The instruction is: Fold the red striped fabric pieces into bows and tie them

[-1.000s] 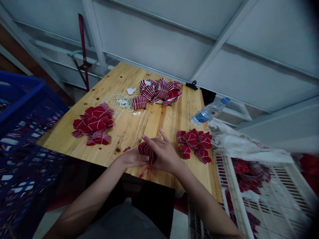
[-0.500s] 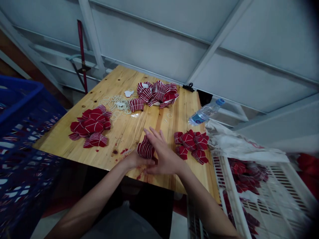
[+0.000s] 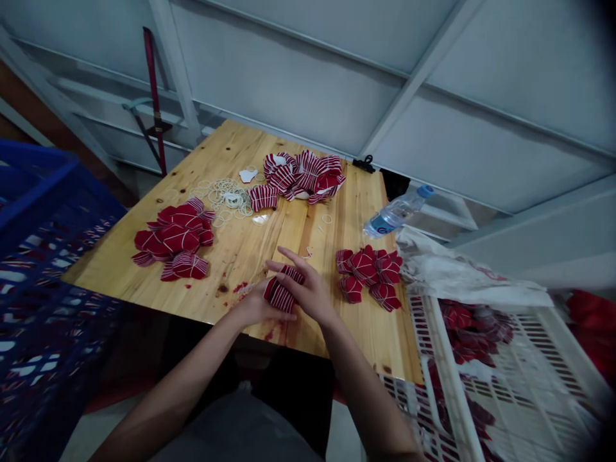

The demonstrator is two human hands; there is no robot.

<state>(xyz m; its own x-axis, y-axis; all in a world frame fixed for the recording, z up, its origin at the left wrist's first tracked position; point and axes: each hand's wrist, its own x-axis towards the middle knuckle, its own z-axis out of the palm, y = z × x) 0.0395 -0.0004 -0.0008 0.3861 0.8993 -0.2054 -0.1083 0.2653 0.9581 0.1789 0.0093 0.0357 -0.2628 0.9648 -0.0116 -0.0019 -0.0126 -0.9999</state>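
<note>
Near the table's front edge, my left hand [image 3: 256, 301] is wrapped around a bundle of red-and-white striped fabric pieces [image 3: 285, 290]. My right hand [image 3: 308, 290] grips the same bundle from the right, its index finger stretched out beyond it. The fingers partly cover the bundle, so I cannot tell whether a band is around it. On the left lies a heap of banded red bundles [image 3: 176, 234], and on the right a smaller group of them [image 3: 368, 269]. Loose striped pieces [image 3: 305, 176] are piled at the back, beside pale rubber bands [image 3: 231, 199].
A water bottle [image 3: 397, 213] lies at the table's right side. A blue crate [image 3: 43, 192] stands at the left; a white crate [image 3: 452, 372] with red fabric and a white bag [image 3: 447, 269] stand at the right. A black clip [image 3: 364, 164] sits at the back edge.
My right hand has moved from an open pose beside the bundle to closing over it. The bundle has tilted. A small white string-like piece now shows on the table beyond my hands.
</note>
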